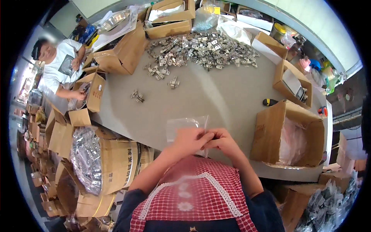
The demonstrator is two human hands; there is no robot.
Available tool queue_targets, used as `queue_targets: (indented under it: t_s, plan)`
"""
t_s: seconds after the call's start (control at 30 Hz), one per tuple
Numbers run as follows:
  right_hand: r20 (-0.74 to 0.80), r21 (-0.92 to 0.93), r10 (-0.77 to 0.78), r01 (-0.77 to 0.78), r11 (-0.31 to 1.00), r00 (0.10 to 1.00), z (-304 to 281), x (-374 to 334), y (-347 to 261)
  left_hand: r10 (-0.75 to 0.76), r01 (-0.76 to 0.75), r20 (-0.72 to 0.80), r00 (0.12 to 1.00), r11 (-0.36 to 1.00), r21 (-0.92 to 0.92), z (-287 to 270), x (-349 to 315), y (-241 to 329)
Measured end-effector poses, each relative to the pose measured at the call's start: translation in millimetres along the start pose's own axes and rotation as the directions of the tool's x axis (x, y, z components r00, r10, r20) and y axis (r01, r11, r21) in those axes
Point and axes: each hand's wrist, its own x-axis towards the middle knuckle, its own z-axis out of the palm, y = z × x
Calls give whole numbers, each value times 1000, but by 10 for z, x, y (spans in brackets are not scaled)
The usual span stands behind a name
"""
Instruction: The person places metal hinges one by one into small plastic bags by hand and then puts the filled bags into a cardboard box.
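Observation:
Both my hands meet at the near edge of the grey table (185, 104), in front of a red checked apron. A clear plastic bag (176, 125) sticks out from between them and lies partly over the table. My left hand (189, 139) is closed on the bag, its fingers bent in. Pressed against it, my right hand (222, 141) pinches the bag's edge with thumb and fingertips. Beyond them lie a metal hinge pair (137, 96) and another hinge (173, 82). Many more metal hinges (220, 50) form a heap at the far side.
At right stands an open carton (266, 131) with a pink plastic liner, near a black-and-yellow tool handle (270, 102). Another carton (116, 154) at left holds bagged metal parts (85, 158). A co-worker (63, 65) at far left reaches into a carton (95, 92). Cartons line the far edge.

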Motion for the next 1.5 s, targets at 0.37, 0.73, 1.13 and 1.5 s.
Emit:
queue_targets:
  t_s: [0.37, 0.73, 1.13, 1.5]
  plan:
    - [-74, -165, 2, -14, 986, 997, 116, -12, -6, -46, 27, -10, 999, 743, -669, 243, -189, -384]
    - [27, -934, -606, 235, 267, 795, 268, 401, 78, 163, 26, -526, 835, 942, 333, 307, -277, -672]
    - [-84, -604, -117, 43, 796, 990, 399, 1575, 296, -423, 544, -557, 714, 837, 61, 41, -478, -1324]
    - [438, -894, -433, 328, -307, 788, 1444, 3692, 750, -409, 713, -817, 407, 701, 4, -287, -1109, -2101]
